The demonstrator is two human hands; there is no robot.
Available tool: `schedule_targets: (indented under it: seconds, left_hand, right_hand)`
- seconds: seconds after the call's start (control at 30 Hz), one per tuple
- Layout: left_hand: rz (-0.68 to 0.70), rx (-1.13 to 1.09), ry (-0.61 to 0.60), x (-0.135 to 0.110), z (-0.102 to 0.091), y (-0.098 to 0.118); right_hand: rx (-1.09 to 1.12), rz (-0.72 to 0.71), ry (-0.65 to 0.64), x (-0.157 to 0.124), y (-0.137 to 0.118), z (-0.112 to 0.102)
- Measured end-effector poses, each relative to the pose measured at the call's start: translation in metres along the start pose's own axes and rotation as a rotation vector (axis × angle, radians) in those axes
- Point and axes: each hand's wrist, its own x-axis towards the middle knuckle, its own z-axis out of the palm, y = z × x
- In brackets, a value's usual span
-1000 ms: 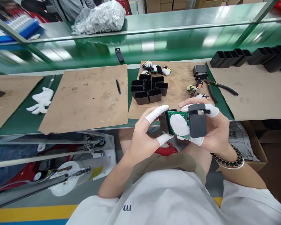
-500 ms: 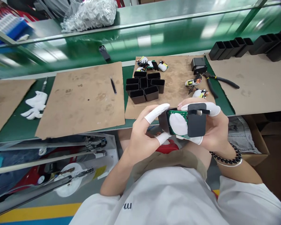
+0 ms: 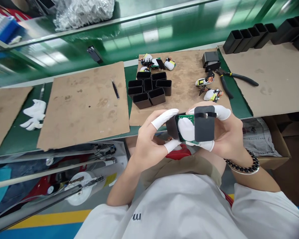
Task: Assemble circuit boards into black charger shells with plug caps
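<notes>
My left hand (image 3: 149,142) grips a black plastic housing (image 3: 172,127) between thumb and forefinger, both in white finger cots. A green circuit board (image 3: 181,119) with a white pad (image 3: 186,128) on it is partly inside the housing's open end. On the board's other end sits a black end cap (image 3: 204,127) with a short metal-tipped strap across it. My right hand (image 3: 228,132), also with white finger cots, is closed round the cap and board from the right. The fingertips behind the cap are partly hidden.
Several open black housings (image 3: 149,89) stand upright on cardboard beyond my hands. Circuit assemblies lie behind them and to the right, near pliers (image 3: 235,77). Tweezers (image 3: 115,89) lie on the left cardboard (image 3: 82,109). More housings (image 3: 249,38) line the back right.
The board sits slightly deeper in the housing, and the gap between end cap and housing is narrower. My view has shifted a little. Both hands keep their hold.
</notes>
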Motion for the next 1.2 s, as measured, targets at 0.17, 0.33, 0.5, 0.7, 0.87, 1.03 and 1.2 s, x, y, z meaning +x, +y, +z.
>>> schedule_targets:
  seconds: [0.17, 0.33, 0.5, 0.7, 0.87, 1.03, 1.2]
  left_hand:
    - [-0.026, -0.025, -0.003, -0.002, 0.000, -0.004]
    - [-0.023, -0.024, -0.004, -0.003, 0.000, -0.005]
    - [-0.024, -0.011, -0.016, -0.003, 0.000, -0.006]
    - [0.004, -0.056, -0.005, -0.005, 0.003, -0.021]
    - [0.067, -0.071, -0.017, -0.003, 0.004, -0.031]
    - [0.190, -0.126, -0.018, 0.000, 0.005, -0.039]
    - [0.201, -0.136, -0.019, -0.001, 0.006, -0.047]
  right_hand:
    - [-0.012, -0.005, 0.008, -0.001, 0.005, 0.003]
    - [-0.011, -0.019, 0.012, -0.001, 0.005, 0.005]
    - [-0.013, 0.013, 0.005, -0.001, 0.005, 0.005]
    - [-0.054, 0.045, -0.026, -0.002, 0.001, 0.007]
    - [-0.069, 0.042, -0.051, -0.002, -0.001, 0.006]
    - [-0.090, 0.029, -0.067, -0.002, -0.005, 0.004]
    - [-0.148, 0.009, -0.083, -0.001, -0.009, 0.005]
